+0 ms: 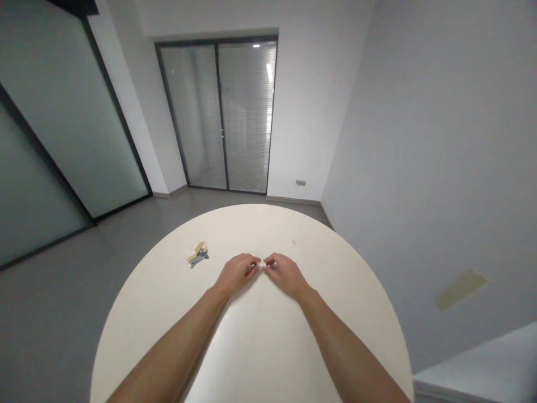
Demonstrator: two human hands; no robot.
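My left hand (pixel 240 272) and my right hand (pixel 286 273) meet fingertip to fingertip over the middle of the round white table (pixel 260 347). Both have curled fingers, thumb and forefinger drawn together in a pinch. A tiny pale bit seems to sit between the fingertips, too small to name. Left of my left hand lies a small pile of yellow and grey strips (pixel 198 257). Beyond my right hand a little yellowish piece (pixel 294 242) rests on the tabletop.
Past the table's far edge are a glass door with blinds (pixel 245 117) and a wall socket (pixel 301 182). Frosted glass panels (pixel 75 112) stand to the left. A white wall (pixel 440 140) with a beige patch (pixel 461 289) rises close on the right.
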